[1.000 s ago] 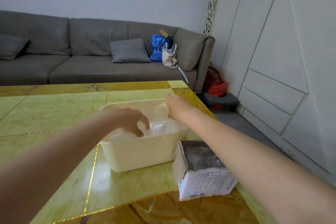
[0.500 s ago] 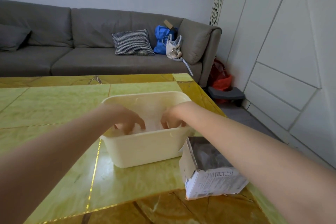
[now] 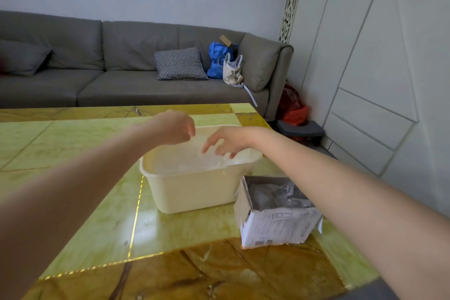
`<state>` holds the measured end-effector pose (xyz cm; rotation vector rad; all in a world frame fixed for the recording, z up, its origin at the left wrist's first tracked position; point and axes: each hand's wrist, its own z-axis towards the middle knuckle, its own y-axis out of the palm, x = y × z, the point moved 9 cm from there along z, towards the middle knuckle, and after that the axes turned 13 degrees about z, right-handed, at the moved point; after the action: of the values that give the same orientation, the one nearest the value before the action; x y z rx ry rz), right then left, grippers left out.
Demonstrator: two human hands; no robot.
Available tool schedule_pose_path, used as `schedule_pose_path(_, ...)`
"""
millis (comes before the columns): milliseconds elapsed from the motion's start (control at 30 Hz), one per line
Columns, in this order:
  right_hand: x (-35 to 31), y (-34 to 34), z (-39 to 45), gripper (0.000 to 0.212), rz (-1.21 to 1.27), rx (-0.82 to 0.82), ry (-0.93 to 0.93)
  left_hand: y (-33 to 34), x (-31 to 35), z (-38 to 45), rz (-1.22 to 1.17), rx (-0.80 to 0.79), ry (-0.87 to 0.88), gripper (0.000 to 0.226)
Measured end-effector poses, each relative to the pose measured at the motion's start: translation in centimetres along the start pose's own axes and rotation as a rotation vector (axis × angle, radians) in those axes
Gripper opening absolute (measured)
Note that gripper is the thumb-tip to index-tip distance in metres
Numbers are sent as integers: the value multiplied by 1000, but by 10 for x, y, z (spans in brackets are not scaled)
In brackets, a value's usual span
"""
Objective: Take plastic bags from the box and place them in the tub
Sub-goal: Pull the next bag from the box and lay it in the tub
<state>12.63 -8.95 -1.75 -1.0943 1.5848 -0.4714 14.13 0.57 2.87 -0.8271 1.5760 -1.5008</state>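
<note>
Two bare hands hover over one cream tub on a green and amber table. The left hand is loosely curled and holds nothing; the right hand has its fingers spread and is empty too. Pale plastic bags lie inside the tub, too crumpled to count. One open cardboard box stands just right of the tub and nearer, with grey bags inside. The drop looks finished; next, a hand should reach into the box.

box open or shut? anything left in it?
Open. The box has its top flaps spread, and crumpled grey plastic bags show inside, so it is not empty. How many remain cannot be told.
</note>
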Motion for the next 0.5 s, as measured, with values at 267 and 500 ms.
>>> schedule_pose_path(267, -1, -4, -28, 55, 127, 54, 27, 6, 33, -18, -169, -103, 111, 32)
schedule_pose_path(500, 16, 4, -9, 58, -179, -55, 163, 48, 54, 10, 163, -247, 312, 58)
